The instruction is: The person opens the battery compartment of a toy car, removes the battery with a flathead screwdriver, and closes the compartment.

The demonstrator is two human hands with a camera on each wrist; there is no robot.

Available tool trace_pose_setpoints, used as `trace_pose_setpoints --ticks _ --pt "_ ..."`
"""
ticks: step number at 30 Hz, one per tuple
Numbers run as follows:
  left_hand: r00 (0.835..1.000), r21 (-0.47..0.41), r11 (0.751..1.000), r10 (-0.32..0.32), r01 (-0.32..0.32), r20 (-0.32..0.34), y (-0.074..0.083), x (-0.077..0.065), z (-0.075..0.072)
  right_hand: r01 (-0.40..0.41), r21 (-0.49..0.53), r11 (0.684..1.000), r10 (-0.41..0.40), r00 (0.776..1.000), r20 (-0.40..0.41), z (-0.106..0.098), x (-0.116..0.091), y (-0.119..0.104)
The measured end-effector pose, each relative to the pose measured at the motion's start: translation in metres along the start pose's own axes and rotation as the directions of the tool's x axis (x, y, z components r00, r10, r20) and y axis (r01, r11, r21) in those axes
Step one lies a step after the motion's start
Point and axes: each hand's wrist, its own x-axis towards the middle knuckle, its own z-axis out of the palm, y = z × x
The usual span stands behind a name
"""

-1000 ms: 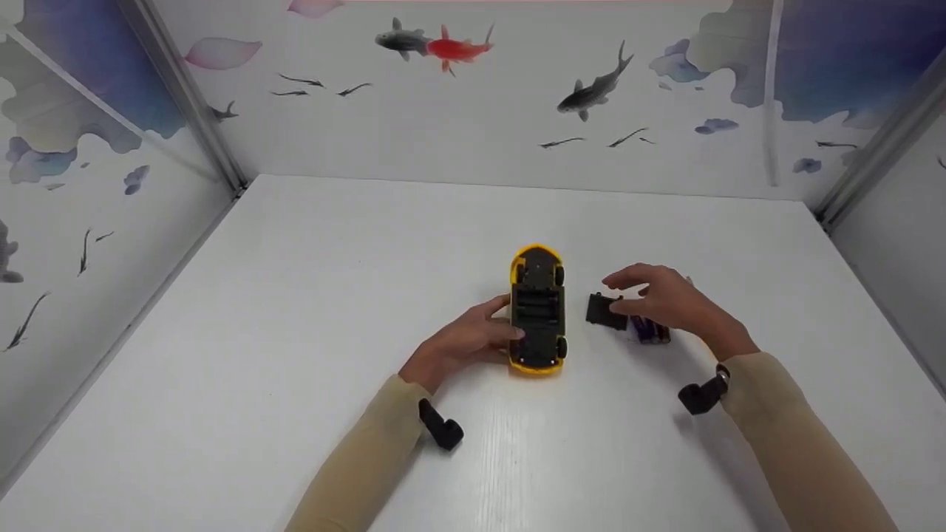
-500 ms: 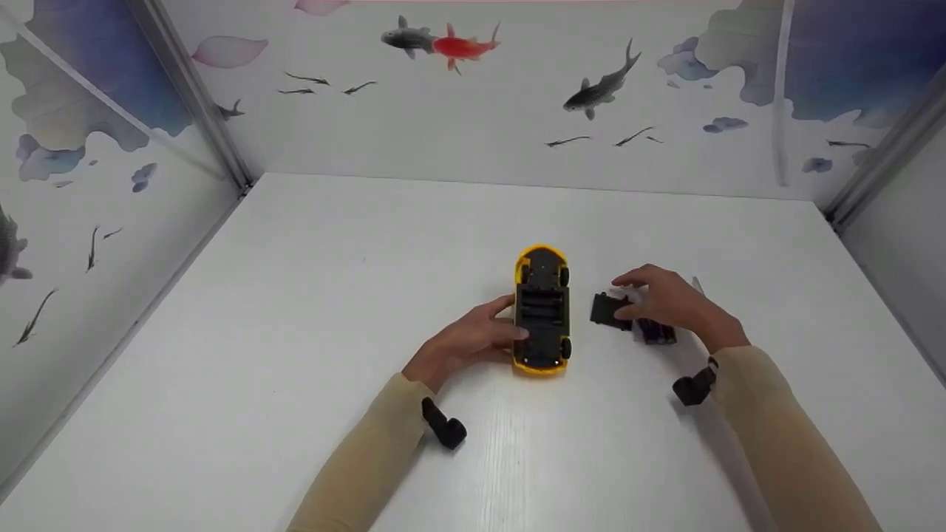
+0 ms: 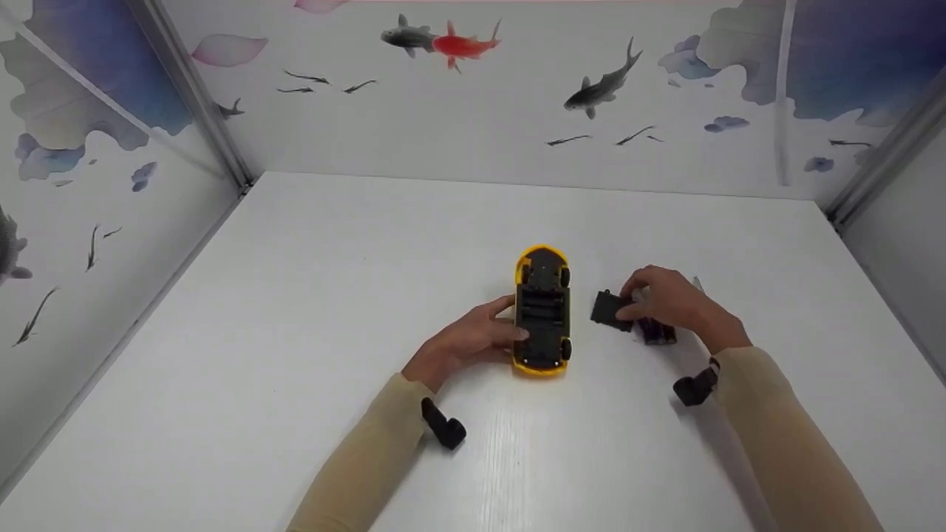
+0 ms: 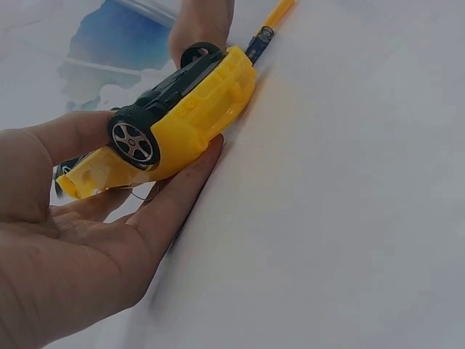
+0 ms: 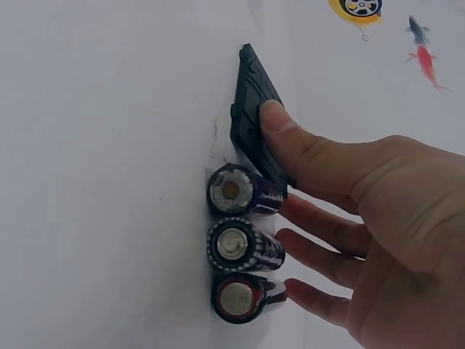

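A yellow toy car lies upside down in my left hand, its black underside facing up with an uncovered battery compartment. The thumb rests on the underside while the other fingers reach beneath the body, as the left wrist view shows. To the right, my right hand pinches a black battery cover between thumb and fingers. The cover stands tilted in the right wrist view. Three batteries lie side by side under that hand, their ends showing and the other fingertips close to them.
Beyond the car in the left wrist view, a thin yellow-orange rod is partly visible. The white table ends at printed panels at the back and sides.
The right hand's fingers have come together on the battery cover, which has turned and tilted slightly. The left hand and the car have stayed nearly still.
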Motion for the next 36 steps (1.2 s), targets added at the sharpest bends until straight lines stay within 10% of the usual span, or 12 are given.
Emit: trace_pose_setpoints --ticks 18,36 --pt "1.0 0.004 1.0 0.006 -0.006 0.008 0.002 -0.003 0.002 0.083 0.147 0.986 -0.061 0.988 -0.145 -0.005 -0.01 -0.002" --pt "1.0 0.015 1.0 -0.017 0.018 -0.018 0.002 -0.002 0.002 0.172 0.166 0.971 -0.091 0.908 -0.409 0.001 -0.053 -0.051"
